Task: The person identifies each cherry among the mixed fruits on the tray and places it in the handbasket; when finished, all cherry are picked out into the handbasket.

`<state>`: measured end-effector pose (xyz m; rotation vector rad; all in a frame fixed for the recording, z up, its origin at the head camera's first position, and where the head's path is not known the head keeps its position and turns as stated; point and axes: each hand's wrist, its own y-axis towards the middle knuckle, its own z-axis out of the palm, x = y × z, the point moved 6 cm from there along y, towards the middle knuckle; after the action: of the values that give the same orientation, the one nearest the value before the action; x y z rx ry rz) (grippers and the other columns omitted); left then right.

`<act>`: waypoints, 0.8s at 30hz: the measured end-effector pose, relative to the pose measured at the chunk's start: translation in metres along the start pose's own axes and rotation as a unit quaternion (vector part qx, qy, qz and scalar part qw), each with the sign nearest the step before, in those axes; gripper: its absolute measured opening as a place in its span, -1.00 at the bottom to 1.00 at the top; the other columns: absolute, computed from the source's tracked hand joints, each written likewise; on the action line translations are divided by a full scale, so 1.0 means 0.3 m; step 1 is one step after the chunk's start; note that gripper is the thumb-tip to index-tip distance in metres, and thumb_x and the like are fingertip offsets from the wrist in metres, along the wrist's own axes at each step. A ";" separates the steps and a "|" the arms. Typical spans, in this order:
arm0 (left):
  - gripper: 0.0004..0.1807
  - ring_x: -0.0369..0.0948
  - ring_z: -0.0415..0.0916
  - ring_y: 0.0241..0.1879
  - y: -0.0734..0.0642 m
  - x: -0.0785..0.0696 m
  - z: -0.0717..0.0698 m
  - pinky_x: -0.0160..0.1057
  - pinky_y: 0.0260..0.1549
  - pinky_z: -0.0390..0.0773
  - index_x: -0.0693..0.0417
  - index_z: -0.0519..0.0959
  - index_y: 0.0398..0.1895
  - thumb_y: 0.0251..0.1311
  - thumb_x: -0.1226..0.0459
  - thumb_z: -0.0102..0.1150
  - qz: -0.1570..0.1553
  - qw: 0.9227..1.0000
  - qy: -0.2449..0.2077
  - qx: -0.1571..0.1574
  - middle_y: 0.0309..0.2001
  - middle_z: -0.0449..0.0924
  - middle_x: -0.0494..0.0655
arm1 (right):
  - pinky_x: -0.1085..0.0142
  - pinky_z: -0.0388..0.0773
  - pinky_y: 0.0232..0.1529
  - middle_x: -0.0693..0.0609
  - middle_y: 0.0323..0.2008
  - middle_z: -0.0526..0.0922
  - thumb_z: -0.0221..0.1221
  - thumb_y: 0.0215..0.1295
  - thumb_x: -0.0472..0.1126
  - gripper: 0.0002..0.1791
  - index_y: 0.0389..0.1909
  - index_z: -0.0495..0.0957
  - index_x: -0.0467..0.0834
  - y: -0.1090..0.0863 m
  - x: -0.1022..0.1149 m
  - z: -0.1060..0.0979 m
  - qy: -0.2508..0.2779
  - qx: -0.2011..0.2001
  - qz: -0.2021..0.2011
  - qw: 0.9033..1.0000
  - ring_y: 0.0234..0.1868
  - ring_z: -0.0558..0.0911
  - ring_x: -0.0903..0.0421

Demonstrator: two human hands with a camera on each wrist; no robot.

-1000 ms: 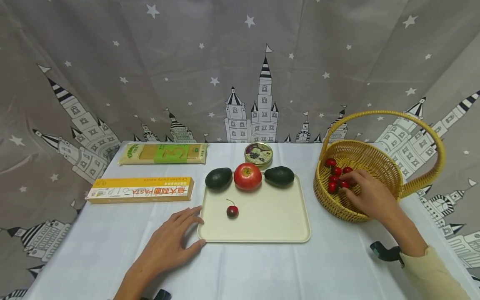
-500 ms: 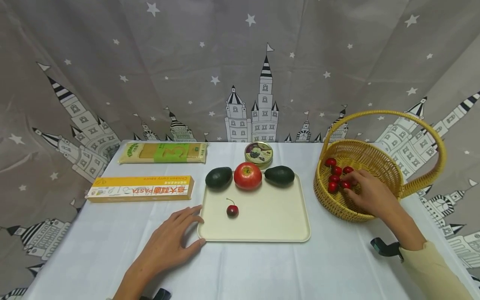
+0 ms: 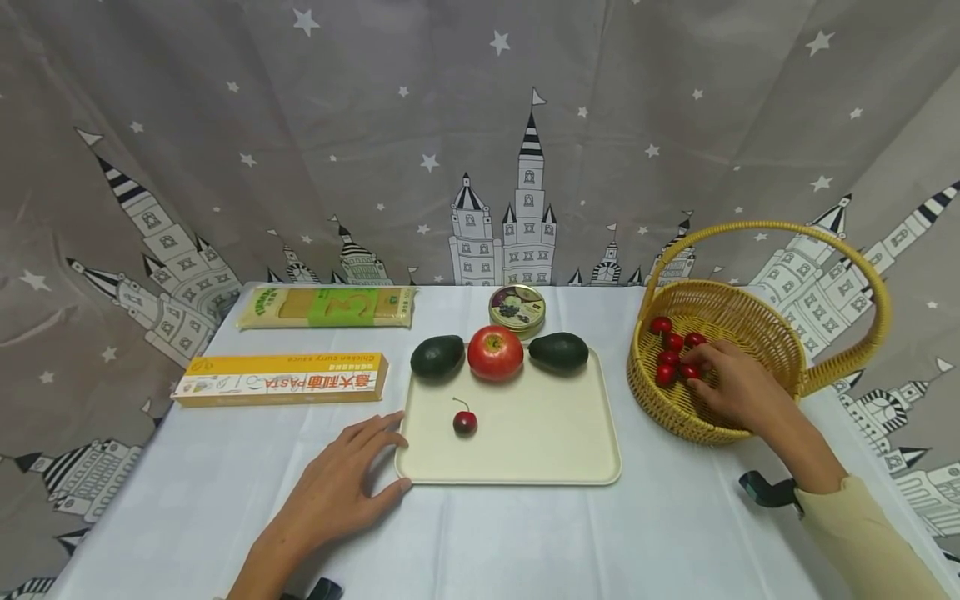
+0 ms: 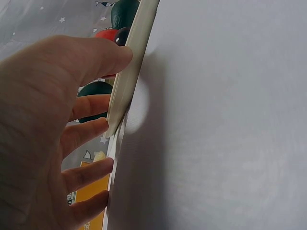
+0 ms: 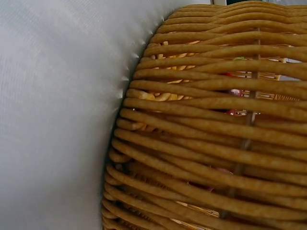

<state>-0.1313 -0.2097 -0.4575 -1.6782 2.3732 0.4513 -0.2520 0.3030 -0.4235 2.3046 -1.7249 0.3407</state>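
My left hand rests at the left end of the cream tray, thumb and fingers spread along its rim. In the left wrist view the thumb touches the tray edge. On the tray lie a cherry with its stem, a red apple and two avocados, one left and one right. My right hand reaches into the wicker basket, thumb and fingers pinching a cherry among several others. The basket's wall hides that hand in the right wrist view.
A box of pasta and a bag of noodles lie at the left. A round tin stands behind the apple. The basket's tall handle arches over its right side. A patterned grey curtain hangs behind the table.
Hardly anything differs. My right hand stays at the same cherry in the basket with only a slight shift of the wrist; my left hand keeps its place at the tray.
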 end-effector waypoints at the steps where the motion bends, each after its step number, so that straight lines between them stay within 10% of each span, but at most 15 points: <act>1: -0.55 0.06 0.43 0.47 0.000 0.000 0.000 0.21 0.34 0.49 -0.22 0.64 0.11 0.21 -0.06 0.52 -0.001 1.000 0.000 0.000 0.54 0.45 -0.16 | -0.28 0.64 0.05 -0.34 0.03 0.64 0.45 0.32 -0.27 -0.61 0.13 0.67 -0.27 0.001 0.000 0.000 -0.001 0.001 -0.001 1.000 0.00 0.64 -0.29; 15: -0.55 0.06 0.45 0.45 -0.003 -0.003 -0.007 0.20 0.30 0.53 -0.22 0.64 0.10 0.19 -0.05 0.54 0.006 1.000 -0.001 -0.012 0.53 0.47 -0.17 | -0.26 0.67 0.01 -0.30 0.00 0.67 0.45 0.33 -0.24 -0.60 0.15 0.67 -0.25 0.003 0.009 -0.006 -0.016 0.004 -0.008 1.000 -0.06 0.67 -0.25; 24: -0.55 0.06 0.46 0.44 -0.002 -0.002 -0.001 0.21 0.30 0.53 -0.22 0.64 0.10 0.19 -0.05 0.53 0.006 1.000 0.000 -0.012 0.53 0.46 -0.17 | -0.22 0.68 -0.06 -0.27 -0.05 0.72 0.46 0.33 -0.28 -0.61 0.13 0.66 -0.28 -0.001 0.062 -0.068 -0.011 -0.075 -0.041 0.996 -0.10 0.70 -0.23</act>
<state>-0.1306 -0.2096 -0.4570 -1.6732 2.3881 0.4833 -0.2474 0.2928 -0.3983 2.2688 -1.6020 0.1651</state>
